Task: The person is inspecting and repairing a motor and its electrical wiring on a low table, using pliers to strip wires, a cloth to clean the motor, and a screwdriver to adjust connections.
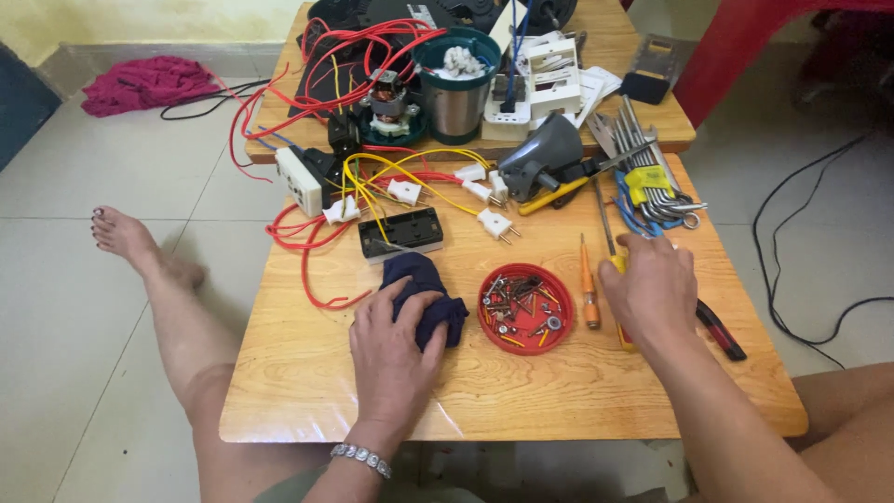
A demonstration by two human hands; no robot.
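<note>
while the left hand (396, 349) presses down on a dark blue cloth (426, 296), the right hand (652, 289) curls over a yellow-handled screwdriver (618, 279). just between them sits a red lid of screws (525, 308). bare wooden table (521, 396) lies nearer the front edge, pale tiled floor (112, 307) beyond.

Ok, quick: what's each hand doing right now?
Left hand: closed over a dark blue cloth on the wooden table.
Right hand: curled over a yellow-handled screwdriver; actual grip cannot be told.

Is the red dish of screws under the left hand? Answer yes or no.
No: the left hand rests on a dark blue cloth, while the red dish of screws sits uncovered between both hands.
</note>
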